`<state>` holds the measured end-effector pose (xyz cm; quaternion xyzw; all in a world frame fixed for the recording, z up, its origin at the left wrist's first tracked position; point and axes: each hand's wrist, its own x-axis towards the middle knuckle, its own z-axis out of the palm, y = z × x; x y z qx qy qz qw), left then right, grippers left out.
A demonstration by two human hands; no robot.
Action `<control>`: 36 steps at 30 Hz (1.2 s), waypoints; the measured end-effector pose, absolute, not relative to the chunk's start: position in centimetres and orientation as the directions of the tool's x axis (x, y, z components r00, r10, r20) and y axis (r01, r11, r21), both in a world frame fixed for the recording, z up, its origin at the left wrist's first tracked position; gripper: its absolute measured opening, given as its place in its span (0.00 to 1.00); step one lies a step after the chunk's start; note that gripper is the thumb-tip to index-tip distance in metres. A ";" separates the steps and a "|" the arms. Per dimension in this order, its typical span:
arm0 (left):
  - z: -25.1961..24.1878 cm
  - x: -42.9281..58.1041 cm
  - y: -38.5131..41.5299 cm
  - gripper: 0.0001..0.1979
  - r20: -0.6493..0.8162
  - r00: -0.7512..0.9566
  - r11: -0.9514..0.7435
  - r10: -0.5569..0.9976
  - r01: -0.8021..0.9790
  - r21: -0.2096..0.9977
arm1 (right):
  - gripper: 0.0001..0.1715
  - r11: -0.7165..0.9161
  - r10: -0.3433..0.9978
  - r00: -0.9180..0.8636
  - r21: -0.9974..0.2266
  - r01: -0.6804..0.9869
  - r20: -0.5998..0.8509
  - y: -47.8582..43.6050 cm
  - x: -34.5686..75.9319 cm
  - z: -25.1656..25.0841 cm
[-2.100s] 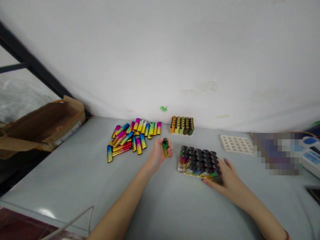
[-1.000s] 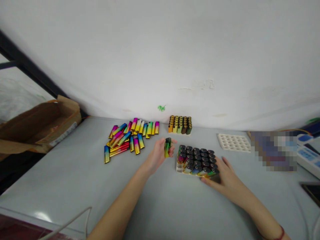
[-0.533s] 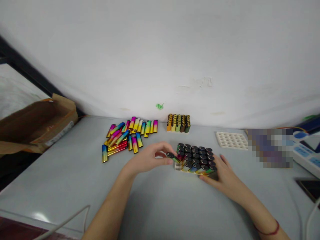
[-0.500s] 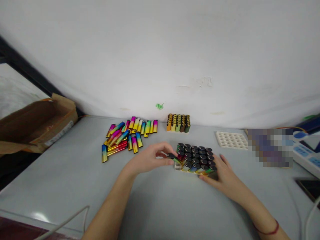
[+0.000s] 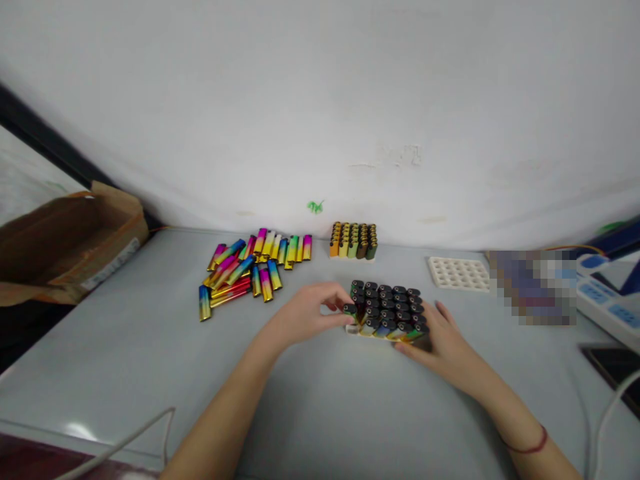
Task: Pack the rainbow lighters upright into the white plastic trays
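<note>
My left hand (image 5: pixel 314 312) is closed in a pinch on a black-capped tube (image 5: pixel 351 309) with a green body, at the left front corner of a white holder tray (image 5: pixel 353 329). That tube stands almost upright over the bare corner slot. Rows of black-capped, shiny coloured tubes (image 5: pixel 385 312) stand upright in the tray. My right hand (image 5: pixel 443 343) grips the tray's right end, thumb along the front and fingers behind, partly hidden by the tubes.
Loose metallic gradient tubes (image 5: pixel 243 272) lie in a pile at the left. A second filled tray (image 5: pixel 353 241) stands by the wall. To the right are a white slotted tray (image 5: pixel 459 274), a power strip (image 5: pixel 607 300) and a dark phone-like slab (image 5: pixel 613 373). A cardboard box (image 5: pixel 120 233) sits far left.
My left hand has brought the tube right and tipped it from slanted to nearly upright at the tray's corner. My right hand keeps its grip. The whole view has shifted slightly.
</note>
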<state>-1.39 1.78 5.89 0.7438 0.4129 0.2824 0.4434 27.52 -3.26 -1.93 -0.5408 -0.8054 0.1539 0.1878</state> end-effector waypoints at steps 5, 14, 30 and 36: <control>6.1 -1.3 1.5 0.08 0.094 0.455 -0.304 0.886 0.415 0.857 | 0.43 0.373 0.927 -0.347 -0.451 0.811 0.143 -3.3 27.6 -2.1; 5.6 -1.1 1.4 0.06 0.134 0.572 -0.424 0.809 0.410 0.808 | 0.44 0.374 0.927 -0.345 -0.446 0.813 0.148 -3.3 27.6 -2.0; 5.4 -7.8 4.5 0.12 0.172 -0.030 -0.048 0.985 0.901 0.432 | 0.42 0.370 0.928 -0.345 -0.438 0.819 0.139 -3.3 27.6 -2.1; 4.4 -12.6 5.4 0.17 0.139 -0.314 0.269 0.939 0.924 0.270 | 0.41 0.369 0.929 -0.339 -0.445 0.816 0.148 -3.3 27.6 -2.2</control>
